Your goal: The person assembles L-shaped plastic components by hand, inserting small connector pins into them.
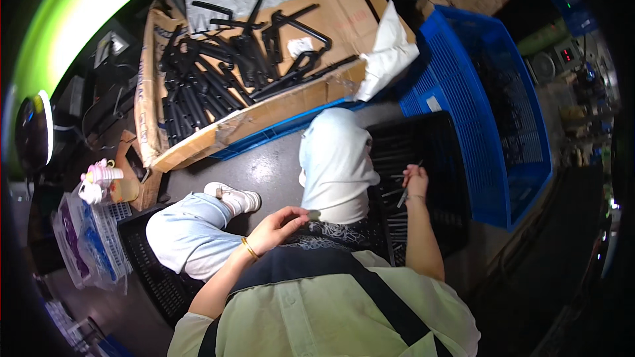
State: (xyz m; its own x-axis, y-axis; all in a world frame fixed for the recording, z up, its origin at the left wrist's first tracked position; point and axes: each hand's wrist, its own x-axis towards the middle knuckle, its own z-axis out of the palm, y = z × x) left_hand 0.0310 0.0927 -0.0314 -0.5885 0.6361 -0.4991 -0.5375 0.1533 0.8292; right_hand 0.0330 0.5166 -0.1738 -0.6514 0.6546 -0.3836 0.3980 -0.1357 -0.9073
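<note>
My left hand [281, 227], a yellow bangle at its wrist, is above my lap with thumb and fingers pinched together. A small greyish piece [313, 214] shows at the fingertips, too small to name. To the right, my right hand [415, 183] reaches over a black crate [442, 139], its fingers closed on a thin grey rod [402, 198] that points down from them. Several dark, slender rods [397, 150] lie side by side in that crate, partly hidden by my knee and forearm.
Ahead stands an open cardboard box [264, 116] heaped with black bent tubular parts [208, 86]. White crumpled sheeting [389, 53] hangs over its corner. A tall blue crate [456, 92] is at the right. At left are a pink-topped bottle [101, 173] and plastic bags [86, 238].
</note>
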